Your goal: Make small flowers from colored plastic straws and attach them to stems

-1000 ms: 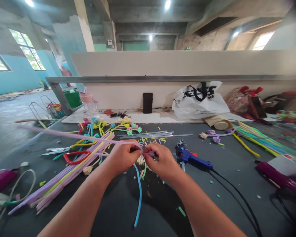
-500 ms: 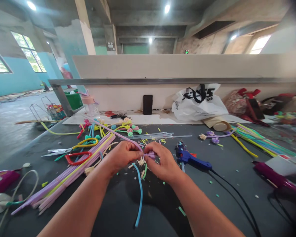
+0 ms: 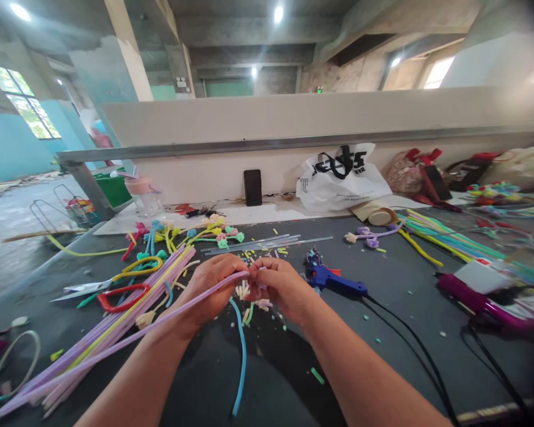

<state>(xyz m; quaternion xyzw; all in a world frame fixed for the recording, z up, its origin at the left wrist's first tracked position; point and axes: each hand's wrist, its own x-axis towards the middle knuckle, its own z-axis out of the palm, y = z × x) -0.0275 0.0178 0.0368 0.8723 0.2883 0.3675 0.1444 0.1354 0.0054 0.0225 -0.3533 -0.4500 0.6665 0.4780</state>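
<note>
Both hands meet over the middle of the table, pinching a long lilac pipe cleaner point(image 3: 173, 311). My left hand point(image 3: 213, 287) is closed on it, and its free length slants across the left wrist to the lower left. My right hand point(image 3: 282, 287) is closed on the other end, which is mostly hidden by the fingers. Cut fuzzy scraps point(image 3: 263, 304) lie just beneath the fingertips. A bent blue pipe cleaner point(image 3: 241, 362) rests below the left hand. Left of the hands are a bundle of lilac, pink and yellow pipe cleaners point(image 3: 111, 332) and scissors point(image 3: 123, 298) with red and yellow handles.
A blue glue gun point(image 3: 338, 281) with a black cord lies to the right, clear glue sticks point(image 3: 271, 243) behind the hands. Farther right are a purple tool point(image 3: 480, 302) and more pipe cleaners point(image 3: 445, 237). A phone point(image 3: 253, 187) and white bag point(image 3: 342, 181) stand at the back.
The lilac pipe cleaner's long end has swung from pointing away at the upper left to lying across my left wrist toward the lower left. The view has shifted slightly right.
</note>
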